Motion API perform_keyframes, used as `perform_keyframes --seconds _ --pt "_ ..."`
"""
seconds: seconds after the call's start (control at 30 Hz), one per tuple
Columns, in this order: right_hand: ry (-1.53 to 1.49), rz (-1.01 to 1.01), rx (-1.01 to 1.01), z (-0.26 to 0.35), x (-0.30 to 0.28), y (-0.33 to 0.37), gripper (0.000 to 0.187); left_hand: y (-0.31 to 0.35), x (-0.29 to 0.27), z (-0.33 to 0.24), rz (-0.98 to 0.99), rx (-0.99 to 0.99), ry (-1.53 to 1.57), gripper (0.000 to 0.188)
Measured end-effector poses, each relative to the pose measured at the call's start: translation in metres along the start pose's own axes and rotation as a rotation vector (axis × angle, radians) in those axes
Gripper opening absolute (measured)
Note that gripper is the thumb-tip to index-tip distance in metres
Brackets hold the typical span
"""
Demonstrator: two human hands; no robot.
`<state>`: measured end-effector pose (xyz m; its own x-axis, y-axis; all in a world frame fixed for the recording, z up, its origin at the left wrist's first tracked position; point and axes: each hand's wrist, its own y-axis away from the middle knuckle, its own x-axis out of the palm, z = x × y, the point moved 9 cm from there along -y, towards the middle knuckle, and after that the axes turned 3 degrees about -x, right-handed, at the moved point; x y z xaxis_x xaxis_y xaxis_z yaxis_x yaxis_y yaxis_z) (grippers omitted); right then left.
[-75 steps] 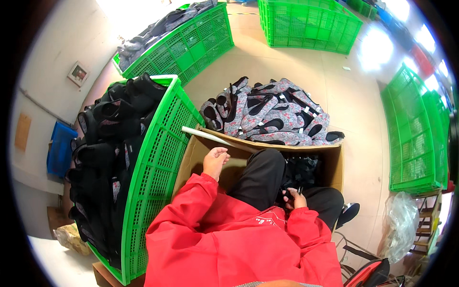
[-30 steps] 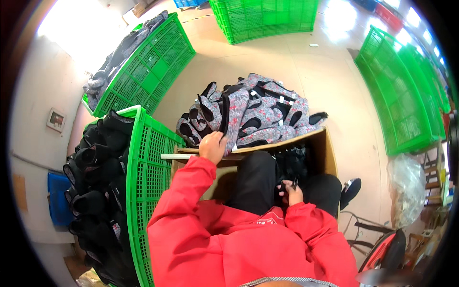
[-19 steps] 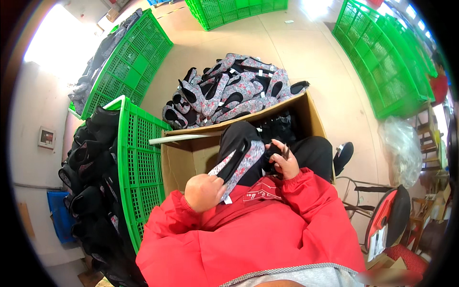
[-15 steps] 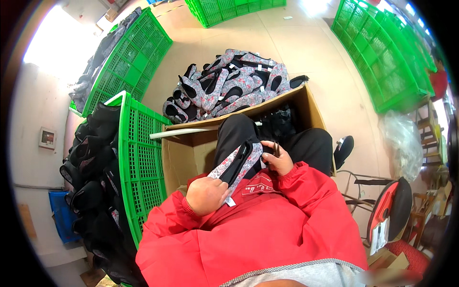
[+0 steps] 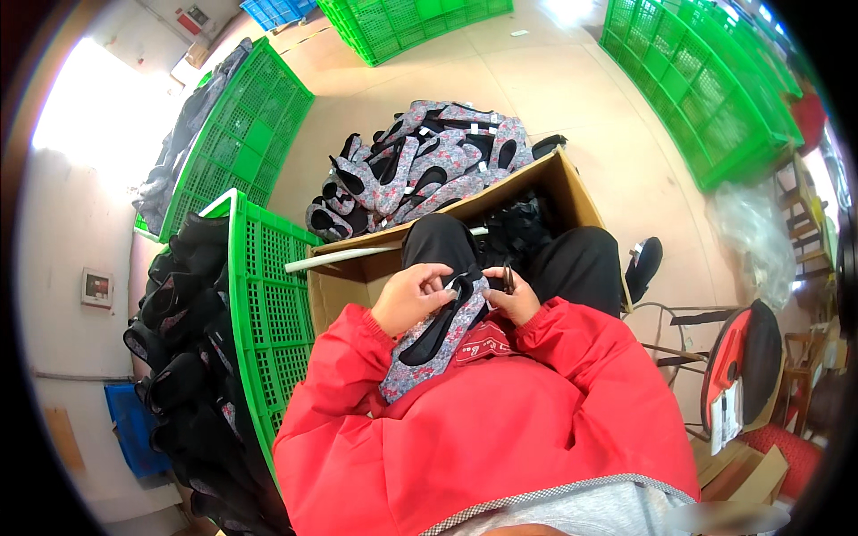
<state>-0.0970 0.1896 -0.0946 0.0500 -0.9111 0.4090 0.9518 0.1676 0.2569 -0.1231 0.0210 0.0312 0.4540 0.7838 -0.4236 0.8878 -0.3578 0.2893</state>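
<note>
A slipper in grey and pink floral fabric with a black inside lies across my lap, its near end against my red jacket. At the far end, my left hand pinches the black edge of its opening between thumb and fingers. My right hand is closed on the right side of that same end. A small dark metal tool, apparently thread snips, sticks up from the right fingers. Its lower part is hidden in the hand.
Beyond my knees, an open cardboard box holds black things, with a white tube across it. A pile of floral slippers lies behind. Left stands a green crate beside dark slippers; right, a round-seated chair.
My left hand has moved from the slipper's near end up to its far end, beside my right hand. The slipper appears turned end for end. The whole view has shifted slightly.
</note>
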Motion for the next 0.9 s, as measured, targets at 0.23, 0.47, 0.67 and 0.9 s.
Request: perform_keyframes --seconds 0.23,0.47,0.67,0.9 --pt "0.044 -0.017 0.010 0.001 -0.003 0.002 0.036 -0.030 0.029 0.004 0.110 0.042 -0.034 0.036" --pt "-0.026 -0.019 -0.011 -0.007 -0.003 -0.004 0.038 -0.049 0.043 0.009 0.351 -0.142 0.032 0.025" --pt "-0.040 -0.003 0.066 -0.015 -0.002 -0.007 0.034 -0.072 0.055 0.006 0.423 -0.001 0.107 0.006" --pt "0.072 0.002 0.206 -0.007 -0.005 0.000 0.029 -0.066 0.066 0.025 0.288 -0.193 0.638 0.007"
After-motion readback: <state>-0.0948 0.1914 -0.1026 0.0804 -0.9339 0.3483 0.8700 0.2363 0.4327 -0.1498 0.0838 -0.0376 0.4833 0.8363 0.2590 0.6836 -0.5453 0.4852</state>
